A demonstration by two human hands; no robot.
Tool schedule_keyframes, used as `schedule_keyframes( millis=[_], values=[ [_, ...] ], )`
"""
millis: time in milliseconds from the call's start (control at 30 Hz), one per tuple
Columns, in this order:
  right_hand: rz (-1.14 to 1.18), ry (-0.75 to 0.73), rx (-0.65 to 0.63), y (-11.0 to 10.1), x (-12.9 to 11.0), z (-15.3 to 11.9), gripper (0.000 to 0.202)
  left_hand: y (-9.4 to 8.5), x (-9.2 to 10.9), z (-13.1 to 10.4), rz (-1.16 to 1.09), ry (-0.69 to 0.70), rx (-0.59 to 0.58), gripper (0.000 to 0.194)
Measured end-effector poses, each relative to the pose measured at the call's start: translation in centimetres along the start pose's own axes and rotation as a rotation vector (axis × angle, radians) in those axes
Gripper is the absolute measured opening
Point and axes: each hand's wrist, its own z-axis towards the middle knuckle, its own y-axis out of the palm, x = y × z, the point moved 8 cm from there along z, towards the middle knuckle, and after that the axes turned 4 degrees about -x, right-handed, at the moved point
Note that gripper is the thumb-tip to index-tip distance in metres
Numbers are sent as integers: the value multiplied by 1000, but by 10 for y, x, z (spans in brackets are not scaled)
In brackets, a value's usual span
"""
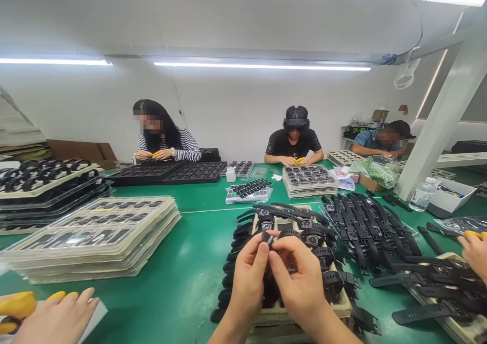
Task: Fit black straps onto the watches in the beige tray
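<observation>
My left hand [249, 270] and my right hand [299, 273] meet in front of me, thumbs and fingertips pinched together. Between them is a black watch strap [267, 238]; its dark rounded end and a small shiny part show, while the rest is hidden by my fingers. Directly below and behind my hands, a cream tray [344, 303] holds smartwatches [314, 240] with black straps. More straps stick out over the tray's left and right sides.
Black-strapped watches [361, 227] lie heaped to the right, near another watch tray [467, 329]. Stacked trays [152, 247] stand on the left of the green table [201, 263]. Co-workers' hands [72, 313] reach in at both lower sides; several people sit opposite. A bottle [423, 194] stands right.
</observation>
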Motion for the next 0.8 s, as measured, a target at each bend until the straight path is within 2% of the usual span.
schedule_keyframes(
  millis=[100, 200, 300, 367, 467, 533, 600, 667, 800],
  values=[
    [6, 7, -4, 1, -1, 1, 11, -4, -1, 1, 22, 25, 35, 48],
    [17, 7, 0, 0, -1, 1, 12, -3, 1, 3, 48, 28, -6, 47],
    [35, 12, -55, 3, 0, 2, 13, -1, 2, 5, 29, -16, -41, 50],
    [82, 43, -98, 2, 3, 3, 10, 1, 0, 6, 11, -91, -73, 55],
    [227, 219, -121, -5, 19, 6, 12, 8, -8, 3, 20, -240, -179, 63],
    [312, 320, -197, -6, 27, 9, 18, 15, -16, 0, 41, -319, -284, 63],
    [367, 359, -311, -5, 28, 14, 20, 21, -23, -3, 44, -363, -384, 60],
    [416, 396, -363, -6, 28, 17, 22, 26, -30, -5, 31, -386, -433, 59],
    [410, 454, -258, -12, 30, 21, 25, 29, -34, -5, -33, -390, -394, 55]
  ],
)
